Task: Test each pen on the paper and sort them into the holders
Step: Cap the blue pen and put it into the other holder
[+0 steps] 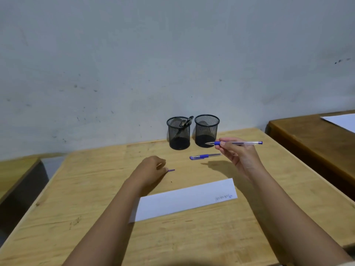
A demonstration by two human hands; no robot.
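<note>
My right hand point(237, 156) holds an uncapped blue pen point(245, 143) level above the desk, tip pointing left toward the right mesh holder point(206, 130). That holder looks empty. The left mesh holder point(179, 132) has dark pens leaning inside. A capped blue pen point(204, 156) lies on the desk in front of the holders. My left hand point(151, 169) rests on the desk with fingers closed on a blue pen cap point(171, 170) that sticks out to the right. A white paper strip point(184, 200) lies near me, with blue scribbles at its right end.
The wooden desk point(96, 217) stands against a grey wall. A darker desk point(311, 139) with a white sheet point(342, 120) stands to the right, and another desk edge point(15, 169) shows at the left.
</note>
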